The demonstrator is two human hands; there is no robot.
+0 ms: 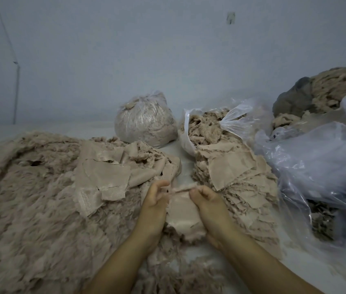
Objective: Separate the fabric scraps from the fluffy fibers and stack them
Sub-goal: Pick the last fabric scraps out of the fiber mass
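Head view: fabric scrap (183, 211) between both hands.

A person's left hand (156, 200) and right hand (207, 201) pinch the frayed top edge of a beige woven fabric scrap (183, 213) stretched between their fingertips. Left of the fingers spreads a wide heap of fluffy beige fibers (30, 209); right of them lies a layered stack of beige fabric scraps (244, 181). Beyond stand a tied clear plastic bag of fibers (145, 122) and an open clear plastic bag (216, 126).
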